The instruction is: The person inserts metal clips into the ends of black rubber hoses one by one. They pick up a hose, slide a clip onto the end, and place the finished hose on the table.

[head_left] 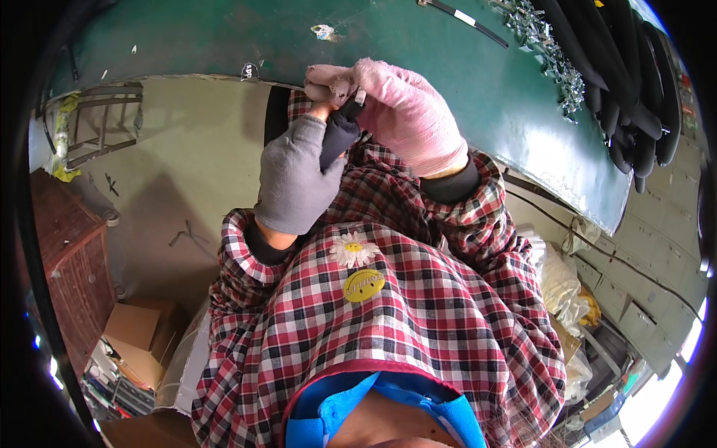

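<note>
My left hand (295, 175), in a grey glove with bare fingertips, is closed around a short dark tube-like piece (340, 136). My right hand (407, 112) wears a pink knitted glove. Its thumb and fingers pinch at the upper end of that piece, where a small pale metal clip (360, 97) shows. Both hands meet just in front of the green table's near edge, above my lap. The pink fingers hide part of the clip, and the grey glove covers part of the dark piece.
The green table (224, 37) spans the far side. On its right lie a heap of small metal clips (556, 71) and a pile of long black tubes (624, 75). A black-and-white strip (467, 19) lies beyond. Left are a wooden cabinet (71, 254) and cardboard box (134, 328).
</note>
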The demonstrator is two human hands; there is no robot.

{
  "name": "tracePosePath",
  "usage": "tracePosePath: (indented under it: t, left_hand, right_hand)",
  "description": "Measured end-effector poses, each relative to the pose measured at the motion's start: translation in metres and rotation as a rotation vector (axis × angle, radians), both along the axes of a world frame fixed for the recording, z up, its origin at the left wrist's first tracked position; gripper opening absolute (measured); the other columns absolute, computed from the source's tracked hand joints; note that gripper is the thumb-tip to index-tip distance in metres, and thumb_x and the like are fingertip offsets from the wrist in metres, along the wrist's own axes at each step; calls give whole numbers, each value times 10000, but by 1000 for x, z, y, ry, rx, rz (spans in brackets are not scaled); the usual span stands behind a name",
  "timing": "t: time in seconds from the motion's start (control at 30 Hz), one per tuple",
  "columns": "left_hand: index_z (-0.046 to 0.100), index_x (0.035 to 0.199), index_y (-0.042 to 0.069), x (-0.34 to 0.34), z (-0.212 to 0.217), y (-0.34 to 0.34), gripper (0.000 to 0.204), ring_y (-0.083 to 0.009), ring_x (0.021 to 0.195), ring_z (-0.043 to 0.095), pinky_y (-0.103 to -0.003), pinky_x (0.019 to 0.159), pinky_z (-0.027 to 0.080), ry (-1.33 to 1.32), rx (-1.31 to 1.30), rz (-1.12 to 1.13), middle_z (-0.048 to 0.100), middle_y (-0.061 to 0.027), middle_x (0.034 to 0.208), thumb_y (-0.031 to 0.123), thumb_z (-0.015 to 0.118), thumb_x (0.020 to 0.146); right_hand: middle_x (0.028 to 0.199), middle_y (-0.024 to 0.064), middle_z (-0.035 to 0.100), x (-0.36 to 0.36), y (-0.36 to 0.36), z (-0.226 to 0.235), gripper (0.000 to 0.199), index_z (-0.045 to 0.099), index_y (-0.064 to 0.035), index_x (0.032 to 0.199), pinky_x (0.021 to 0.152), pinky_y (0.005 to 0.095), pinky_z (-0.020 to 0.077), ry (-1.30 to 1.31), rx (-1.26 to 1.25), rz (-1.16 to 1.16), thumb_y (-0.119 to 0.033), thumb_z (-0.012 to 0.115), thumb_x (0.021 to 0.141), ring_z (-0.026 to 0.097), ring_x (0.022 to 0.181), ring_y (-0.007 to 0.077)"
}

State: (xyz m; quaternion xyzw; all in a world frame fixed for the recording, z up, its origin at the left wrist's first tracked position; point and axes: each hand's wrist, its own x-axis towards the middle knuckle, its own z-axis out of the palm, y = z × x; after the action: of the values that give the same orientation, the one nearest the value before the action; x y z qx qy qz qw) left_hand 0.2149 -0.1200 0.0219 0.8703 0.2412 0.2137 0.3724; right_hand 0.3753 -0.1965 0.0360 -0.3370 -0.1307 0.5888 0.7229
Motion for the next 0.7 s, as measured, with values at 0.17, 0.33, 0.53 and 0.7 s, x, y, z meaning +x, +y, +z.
tracePosePath:
  t: [0.17, 0.33, 0.53, 0.7]
  left_hand:
    - [575, 1329, 52, 4, -1, 0, 556, -410, 888, 706, -442, 760, 556, -15, -43, 33, 699, -232, 988, 17, 716, 793]
    - [560, 1360, 63, 14, 0, -4, 639, -428, 917, 690, -464, 774, 552, 55, 18, 49, 696, -242, 1031, -25, 701, 742]
    - [550, 1389, 85, 15, 5, 2, 701, -431, 910, 685, -472, 777, 556, 78, 50, 17, 692, -245, 1038, -28, 706, 715]
    - [554, 1390, 91, 19, 6, 0, 707, -427, 903, 687, -475, 767, 554, 100, 56, 32, 694, -239, 1038, -20, 717, 711]
  right_hand:
    - [1154, 158, 679, -15, 0, -9, 378, 664, 69, 1127, 935, 350, 521, -23, 101, -136, -274, 689, 971, 653, 990, 224]
    - [1202, 181, 673, -30, 3, -14, 359, 641, 63, 1145, 947, 352, 515, -6, 146, -331, -258, 663, 986, 648, 1012, 209]
    - [1146, 167, 690, -30, 6, -6, 368, 630, 69, 1140, 985, 353, 504, -81, 191, -370, -271, 648, 999, 657, 1079, 220]
    - [1134, 165, 691, -29, 9, -6, 360, 643, 65, 1090, 971, 358, 507, -190, 64, -423, -288, 624, 1018, 663, 998, 211]
